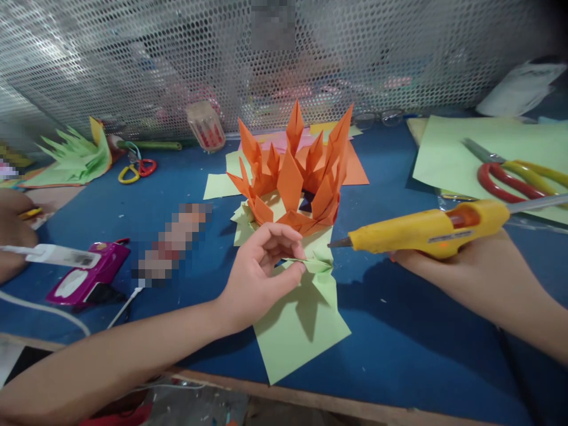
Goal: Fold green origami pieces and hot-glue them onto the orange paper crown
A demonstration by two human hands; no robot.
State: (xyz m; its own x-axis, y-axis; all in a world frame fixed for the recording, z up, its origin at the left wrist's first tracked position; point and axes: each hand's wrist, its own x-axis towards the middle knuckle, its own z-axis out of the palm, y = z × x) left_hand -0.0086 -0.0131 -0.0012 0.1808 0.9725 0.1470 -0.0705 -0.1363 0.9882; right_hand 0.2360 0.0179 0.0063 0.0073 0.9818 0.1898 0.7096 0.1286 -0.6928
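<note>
I watch the left hand (261,275) pinch the tip of a green fold (318,265) between thumb and curled fingers, in the middle of the blue desk (377,355). The right hand (474,263) is well apart from it, wrapped round a yellow glue gun (426,231); its dark nozzle points left, near the fold but not touching it. A clear glue stick (539,203) juts from the back of the gun. Under the fold lies a flat green sheet (295,331), crossed by a pointed shadow; I can't tell whether the two are joined. Just behind the left hand I see an orange crown (290,177), a ring of folded paper points that mostly stand upright, with green paper showing beneath it. Past it lie pink paper (288,141) and more orange paper. Over to the right, large scissors (517,171) with red and yellow handles rest on green sheets (439,154). Towards the left I make out a clear jar (205,127), small scissors (137,170), a spiky green piece (73,157) and a purple device (91,278). A perforated metal panel (133,65) backs the desk.
</note>
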